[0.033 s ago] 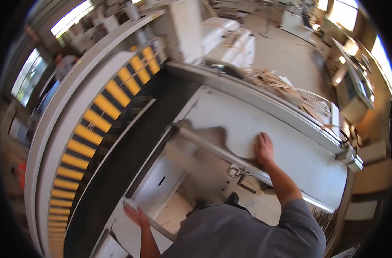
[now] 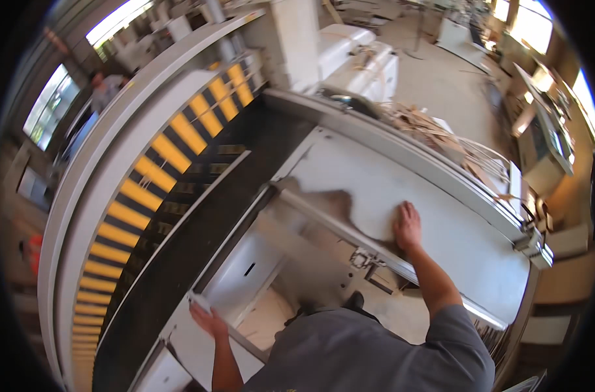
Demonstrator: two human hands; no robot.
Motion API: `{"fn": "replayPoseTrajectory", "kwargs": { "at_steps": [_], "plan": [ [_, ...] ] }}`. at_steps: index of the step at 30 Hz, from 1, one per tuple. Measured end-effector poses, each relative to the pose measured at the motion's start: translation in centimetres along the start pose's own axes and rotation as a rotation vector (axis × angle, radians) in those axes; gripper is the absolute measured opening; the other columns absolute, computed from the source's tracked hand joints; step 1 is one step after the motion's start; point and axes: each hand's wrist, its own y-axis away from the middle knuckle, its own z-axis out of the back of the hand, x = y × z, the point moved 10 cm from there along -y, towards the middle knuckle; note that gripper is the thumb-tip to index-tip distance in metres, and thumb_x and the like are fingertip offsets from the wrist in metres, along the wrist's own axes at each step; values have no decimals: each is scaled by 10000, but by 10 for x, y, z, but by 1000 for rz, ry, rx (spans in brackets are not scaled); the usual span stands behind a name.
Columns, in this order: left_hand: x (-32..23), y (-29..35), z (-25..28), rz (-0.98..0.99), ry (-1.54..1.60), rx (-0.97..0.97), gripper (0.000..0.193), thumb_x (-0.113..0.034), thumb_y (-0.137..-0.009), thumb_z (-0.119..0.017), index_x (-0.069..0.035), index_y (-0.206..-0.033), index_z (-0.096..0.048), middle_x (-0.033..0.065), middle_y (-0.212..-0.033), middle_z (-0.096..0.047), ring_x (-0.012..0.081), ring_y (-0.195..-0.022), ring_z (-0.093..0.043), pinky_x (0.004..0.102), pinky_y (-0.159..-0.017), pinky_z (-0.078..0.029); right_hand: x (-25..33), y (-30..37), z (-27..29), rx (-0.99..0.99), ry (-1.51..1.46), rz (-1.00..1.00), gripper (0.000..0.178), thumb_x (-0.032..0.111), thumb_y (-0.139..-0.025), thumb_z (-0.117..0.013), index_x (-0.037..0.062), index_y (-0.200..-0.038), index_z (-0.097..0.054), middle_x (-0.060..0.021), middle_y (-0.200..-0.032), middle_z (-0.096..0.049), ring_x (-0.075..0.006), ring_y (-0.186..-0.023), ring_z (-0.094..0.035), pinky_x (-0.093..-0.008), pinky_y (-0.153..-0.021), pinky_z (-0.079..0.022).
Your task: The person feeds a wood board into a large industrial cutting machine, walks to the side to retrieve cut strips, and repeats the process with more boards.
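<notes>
The right hand (image 2: 407,227) lies flat, palm down and fingers spread, on a large pale panel (image 2: 402,189) that rests on the machine table; it grips nothing, only presses on the board's near edge, just above a long metal rail (image 2: 336,228) that runs diagonally under the panel; the left hand (image 2: 208,319) is curled round the edge of a white board (image 2: 242,274) lower down beside the person's body, though how tightly the fingers close cannot be told from here. Outward from the hands, a black conveyor strip (image 2: 199,228) runs alongside the table, flanked by a grey guard with yellow stripes (image 2: 160,163); offcuts and thin wood strips (image 2: 454,140) pile up beyond the far fence; another person (image 2: 108,88) stands far off near the windows. The step in hand appears to be steadying and positioning the panel on the table; the next move likely calls for even pressure from the right palm, keeping the panel's edge square to the rail while the left hand supports the lower board.
</notes>
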Motion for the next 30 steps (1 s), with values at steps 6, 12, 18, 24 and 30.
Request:
{"fn": "replayPoseTrajectory", "kwargs": {
  "at_steps": [6,12,18,24,30],
  "plan": [
    [-52,-51,44,-185,84,-72,660,-161,-955,-616,9,-1526,-332,242,-1613,-262,433,-1483,-245,519,-1215,-213,10,0,-3,27,73,19,530,250,-944,-553,35,-1424,-486,-178,-1554,-411,-348,-1471,-329,-457,-1226,-246],
    [-76,-134,-29,-569,-125,519,896,-422,-910,-685,-6,-1570,-244,218,-1653,-187,407,-1530,-158,535,-1243,-137,27,3,-15,7,90,37,516,254,-971,-545,46,-1439,-481,-174,-1561,-407,-347,-1469,-336,-448,-1221,-260],
    [-106,-104,-46,-698,-187,645,975,-531,-894,-668,-23,-1591,-213,190,-1678,-130,376,-1550,-106,537,-1253,-74,39,-11,-7,38,118,10,530,273,-993,-507,42,-1466,-448,-178,-1581,-374,-348,-1482,-307,-455,-1239,-215],
    [-98,-80,-39,-671,-186,680,903,-511,-924,-622,-37,-1588,-237,175,-1675,-158,375,-1548,-121,560,-1245,-75,47,-10,-21,80,139,-19,521,270,-1008,-474,44,-1477,-447,-180,-1582,-373,-358,-1477,-313,-448,-1236,-229],
    [-82,-56,-22,-612,-175,681,831,-479,-945,-592,-42,-1577,-276,166,-1661,-214,370,-1536,-176,558,-1245,-96,54,-16,-28,82,81,-23,492,262,-1024,-447,48,-1467,-465,-172,-1582,-379,-355,-1481,-308,-446,-1236,-232]
  ]
}}
